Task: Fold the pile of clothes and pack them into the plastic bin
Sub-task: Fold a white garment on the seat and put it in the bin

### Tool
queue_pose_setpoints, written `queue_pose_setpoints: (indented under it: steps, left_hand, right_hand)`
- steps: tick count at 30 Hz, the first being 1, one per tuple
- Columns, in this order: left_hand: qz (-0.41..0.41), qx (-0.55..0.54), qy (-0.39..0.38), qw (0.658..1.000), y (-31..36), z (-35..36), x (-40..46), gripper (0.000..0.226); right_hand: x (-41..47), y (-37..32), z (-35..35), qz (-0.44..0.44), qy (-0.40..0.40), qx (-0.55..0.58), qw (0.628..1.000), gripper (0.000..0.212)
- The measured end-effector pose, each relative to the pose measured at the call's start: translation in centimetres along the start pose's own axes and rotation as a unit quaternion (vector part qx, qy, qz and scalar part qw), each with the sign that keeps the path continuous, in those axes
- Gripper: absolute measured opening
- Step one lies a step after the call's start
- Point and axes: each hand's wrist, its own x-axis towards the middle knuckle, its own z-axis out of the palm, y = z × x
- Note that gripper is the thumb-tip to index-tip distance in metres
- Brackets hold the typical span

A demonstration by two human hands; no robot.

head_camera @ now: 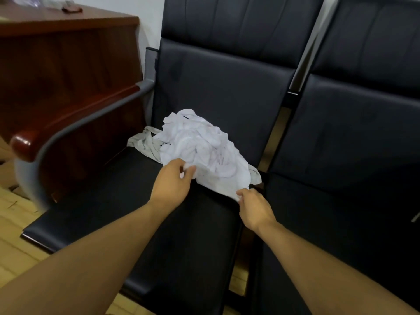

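Note:
A crumpled white garment [200,146] lies in a heap on the black seat [127,214] of a chair, on top of a greyish garment [143,142] whose edges stick out at the left and right. My left hand [172,185] pinches the white garment's near left edge between thumb and fingers. My right hand [254,208] grips its near right corner at the seat's right side. No plastic bin is in view.
A second black chair [354,137] stands directly to the right. The left chair has a grey armrest with a red-brown wooden pad [75,123]. Behind it is a dark wooden desk [63,55]. Pale wooden floor [16,242] shows at the lower left.

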Motion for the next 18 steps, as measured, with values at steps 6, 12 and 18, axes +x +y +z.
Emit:
queue_pose_setpoints:
  steps: [6, 12, 18]
  left_hand:
    - [-0.039, -0.112, 0.072, 0.990, 5.3, -4.1, 1.0, 0.036]
    - [-0.072, -0.235, 0.143, 0.959, 11.9, -7.2, 1.1, 0.035]
    - [-0.091, -0.280, 0.170, 0.940, 18.8, -8.3, 1.2, 0.041]
  right_hand:
    - [-2.8, 1.9, -8.6, 0.057, 0.125, 0.186, 0.973, 0.027]
    - [-6.5, 3.9, -18.0, 0.105, 0.267, 0.341, 0.895, 0.032]
    - [-10.1, 7.9, -25.5, 0.157, 0.289, 0.429, 0.841, 0.029]
